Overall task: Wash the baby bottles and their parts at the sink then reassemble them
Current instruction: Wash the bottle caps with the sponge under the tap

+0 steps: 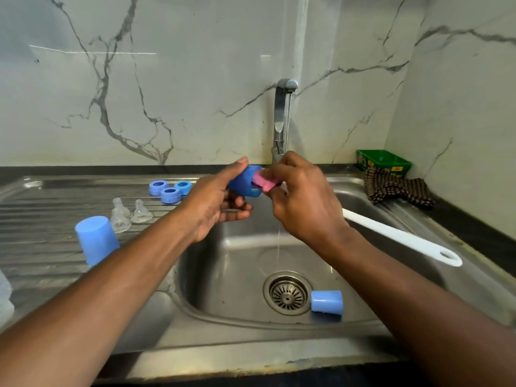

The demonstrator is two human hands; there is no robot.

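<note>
Over the sink basin (237, 275) my left hand (215, 202) grips a blue bottle cap (245, 181) on its side. My right hand (301, 196) pinches a pink sponge (265, 181) pushed into the cap's open end. A second blue cap (326, 302) lies in the basin beside the drain (287, 293). A third blue cap (96, 240) stands upside down on the drainboard. Three blue screw rings (170, 189) and clear teats (128, 216) sit further back on the drainboard.
The tap (282, 118) runs a thin stream into the basin. A white brush handle (402, 237) lies across the sink's right rim. A checked cloth (396, 188) and green box (384, 160) sit at the back right. A clear bottle (5, 297) shows at the left edge.
</note>
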